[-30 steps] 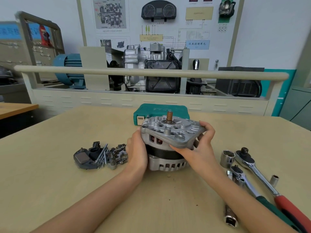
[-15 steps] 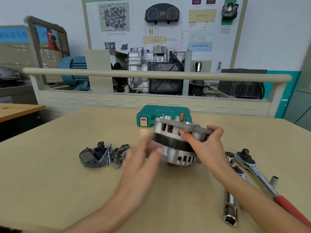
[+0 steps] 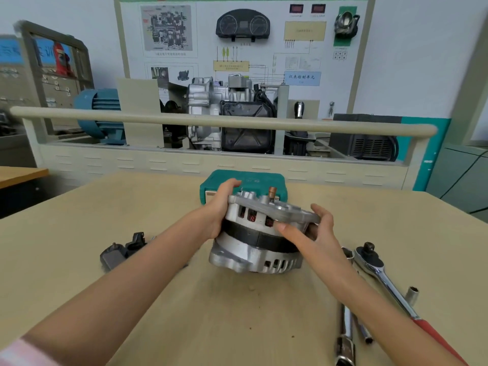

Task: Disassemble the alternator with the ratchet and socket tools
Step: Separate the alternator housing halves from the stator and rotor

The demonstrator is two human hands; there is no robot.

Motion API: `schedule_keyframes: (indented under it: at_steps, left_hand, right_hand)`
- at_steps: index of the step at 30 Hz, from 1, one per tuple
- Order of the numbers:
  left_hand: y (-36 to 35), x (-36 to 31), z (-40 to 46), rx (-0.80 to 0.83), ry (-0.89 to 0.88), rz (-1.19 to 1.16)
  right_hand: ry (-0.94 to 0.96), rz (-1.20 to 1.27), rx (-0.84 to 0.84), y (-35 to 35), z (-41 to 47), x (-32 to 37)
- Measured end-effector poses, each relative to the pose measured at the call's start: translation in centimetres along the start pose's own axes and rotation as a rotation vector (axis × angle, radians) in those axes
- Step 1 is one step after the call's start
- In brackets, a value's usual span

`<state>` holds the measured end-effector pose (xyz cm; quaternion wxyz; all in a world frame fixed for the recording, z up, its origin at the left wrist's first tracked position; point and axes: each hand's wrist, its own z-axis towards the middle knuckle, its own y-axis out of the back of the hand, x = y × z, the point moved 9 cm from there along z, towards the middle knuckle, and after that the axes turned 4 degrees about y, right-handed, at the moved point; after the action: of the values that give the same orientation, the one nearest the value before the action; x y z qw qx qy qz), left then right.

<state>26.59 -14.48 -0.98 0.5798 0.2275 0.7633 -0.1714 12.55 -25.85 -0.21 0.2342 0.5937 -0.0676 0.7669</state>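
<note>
The fingers of the left hand (image 3: 220,207) curl over the far left rim of the alternator (image 3: 257,235), gripping its upper housing, while the right hand (image 3: 314,231) pinches the flat top plate at the near right, thumb pressed on the near edge and fingers wrapped over the far side. The alternator sits tilted at the middle of the table (image 3: 79,233), its top leaning toward the far side, a copper-coloured shaft (image 3: 272,192) sticking up from it and its lower vented shell resting on the wood. Just behind it lies a closed green tool case (image 3: 250,180), partly hidden by the left hand and the housing. To the left, a dark cover and small removed parts (image 3: 124,250) lie partly hidden behind the left forearm. To the right, near the right forearm, lie a ratchet with a red handle (image 3: 383,281), a small loose socket (image 3: 412,294), and, nearer the viewer, a chrome extension bar (image 3: 346,336). Beyond the table stands a training bench with a rail (image 3: 211,121), an engine unit (image 3: 229,114) and a wall display board (image 3: 237,35).
</note>
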Motion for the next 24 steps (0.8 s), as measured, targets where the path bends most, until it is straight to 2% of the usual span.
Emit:
schedule_keyframes:
  at_steps: [6, 10, 11, 17, 24]
  left_hand:
    - [0.4, 0.7, -0.5, -0.027, -0.026, -0.106]
    - [1.1, 0.6, -1.4, -0.011, 0.006, -0.126]
    - [1.1, 0.6, -1.7, -0.001, 0.01, -0.127]
    - [1.0, 0.9, -2.9, -0.004, -0.04, -0.276]
    - [1.0, 0.8, -3.7, -0.047, -0.029, -0.445]
  right_hand:
    - [0.008, 0.111, 0.271, -2.9, -1.2, 0.5]
    - [-0.007, 0.686, 0.148, -1.9, -0.3, 1.4]
    - [-0.017, 0.734, 0.126, -2.1, -0.4, 1.9]
    - [-0.246, 0.645, -0.204, -2.4, 1.2, 0.0]
    - [-0.39, 0.594, -0.217, -2.3, 2.1, -0.9]
